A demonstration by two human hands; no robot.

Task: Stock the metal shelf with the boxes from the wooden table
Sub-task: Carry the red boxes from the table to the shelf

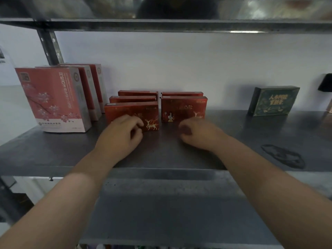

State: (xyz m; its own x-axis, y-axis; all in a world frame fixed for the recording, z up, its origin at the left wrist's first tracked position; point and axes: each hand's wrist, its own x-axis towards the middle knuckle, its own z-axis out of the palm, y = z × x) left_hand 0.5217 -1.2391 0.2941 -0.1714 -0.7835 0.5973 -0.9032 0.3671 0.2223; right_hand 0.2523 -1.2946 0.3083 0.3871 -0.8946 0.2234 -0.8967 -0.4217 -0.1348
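Small red boxes stand upright in two rows on the metal shelf (53,151). The left row has three, with its front red box (150,112) nearest me. The right row has two, fronted by another red box (185,108). My left hand (122,135) hovers just in front of the left front box, fingers loosely curled, holding nothing. My right hand (199,134) sits just before the right front box, fingers curled, also holding nothing. Whether either hand touches its box is unclear.
Three tall pink-and-white boxes (53,99) stand at the shelf's left, by the upright post (50,49). A dark green box (273,101) stands at the right, with a black object (326,82) beyond it. An upper shelf (161,26) hangs overhead. A dark stain (283,155) marks the right side.
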